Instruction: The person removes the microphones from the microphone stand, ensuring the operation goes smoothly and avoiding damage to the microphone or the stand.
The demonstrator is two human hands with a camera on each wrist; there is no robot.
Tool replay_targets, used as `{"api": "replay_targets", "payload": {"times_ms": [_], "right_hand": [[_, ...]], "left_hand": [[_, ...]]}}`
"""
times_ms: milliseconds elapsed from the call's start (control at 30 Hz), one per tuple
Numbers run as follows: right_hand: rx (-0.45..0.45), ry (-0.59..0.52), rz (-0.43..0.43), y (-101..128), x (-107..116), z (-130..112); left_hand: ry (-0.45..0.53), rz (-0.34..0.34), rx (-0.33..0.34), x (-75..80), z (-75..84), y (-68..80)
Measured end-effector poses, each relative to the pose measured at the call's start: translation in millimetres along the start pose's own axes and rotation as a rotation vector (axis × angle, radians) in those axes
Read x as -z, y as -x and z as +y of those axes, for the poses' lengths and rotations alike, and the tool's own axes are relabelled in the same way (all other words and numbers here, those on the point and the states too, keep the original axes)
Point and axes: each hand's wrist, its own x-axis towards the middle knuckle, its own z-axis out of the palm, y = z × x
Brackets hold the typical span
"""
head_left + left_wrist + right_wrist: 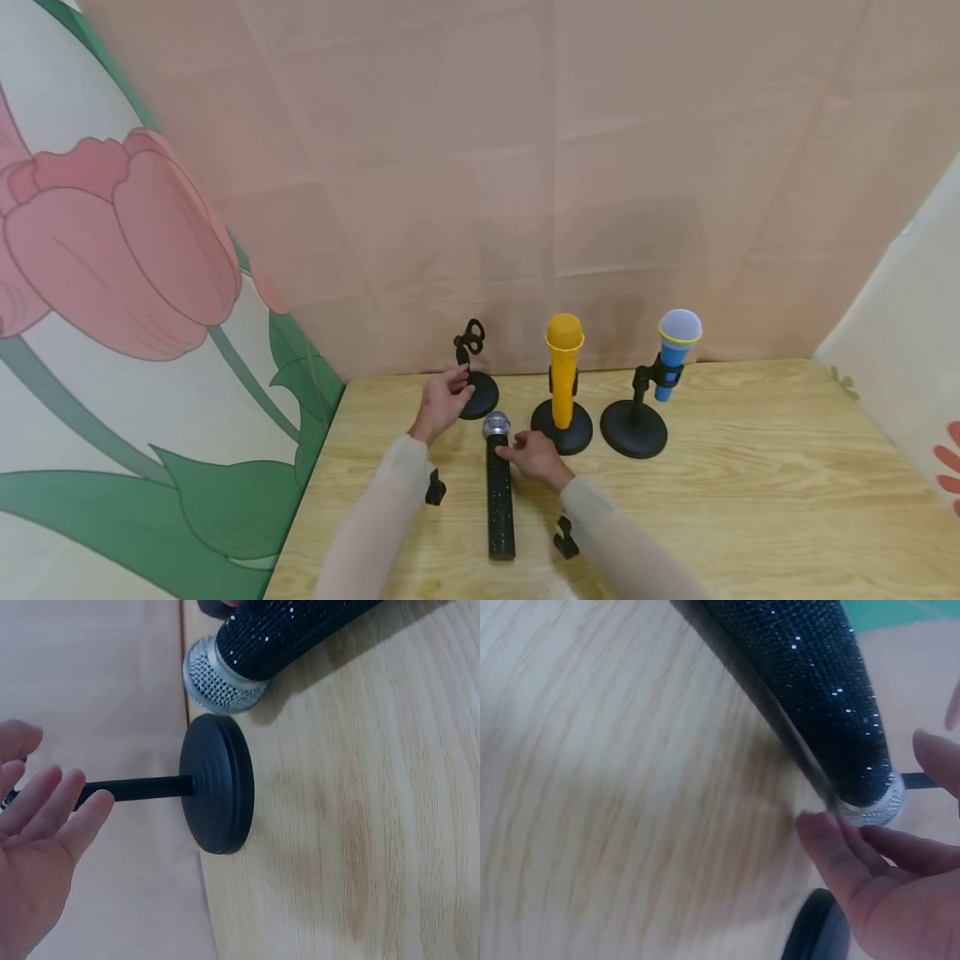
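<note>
The empty stand (483,397) could tip, the black microphone (500,500) roll.
My left fingers (87,823), apart, might bump its stem (142,788); my right fingers (832,851), parted, might push the microphone.

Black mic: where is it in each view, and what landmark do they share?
Head: mic, lower centre.
Left wrist: along the top, silver head at its left end.
Right wrist: upper part, slanting down to the right.
Shared landmark: the table.
</note>
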Motion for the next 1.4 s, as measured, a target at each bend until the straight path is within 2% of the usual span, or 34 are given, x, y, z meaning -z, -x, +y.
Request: {"api": "replay_targets", "payload": {"times_ms": [100, 233, 367, 567, 800, 1000, 1167, 1400], "right_hand": [[0.024, 0.030, -0.009, 5.7, 6.2, -0.2], [0.046, 0.030, -0.066, 16.7, 15.9, -0.2], [0.119, 0.060, -0.111, 29.0, 26.5, -2.8], [0.210, 0.084, -0.091, 48.0, 42.1, -12.9], [0.224, 0.066, -0.108, 63.5, 63.8, -23.5], [0.271, 0.072, -0.101, 71.4, 87.8, -28.0], [0.293, 0.100, -0.063, 78.9, 111.8, -38.1], [0.331, 0.110, 0.083, 81.2, 136.8, -44.0]], "left_hand": [[0.004, -0.039, -0.009, -2.1, 1.8, 3.5], [0.026, -0.089, -0.012, -4.7, 5.7, 6.8], [0.040, -0.115, -0.029, -6.5, 9.9, 7.7], [0.072, -0.157, -0.029, -9.7, 19.3, 8.8], [0.071, -0.183, -0.082, -17.8, 30.9, 8.6], [0.057, -0.220, -0.087, -24.0, 42.2, 6.4], [0.058, -0.237, -0.100, -29.0, 53.9, 4.3], [0.121, -0.273, -0.051, -34.0, 69.0, 2.3]]}}
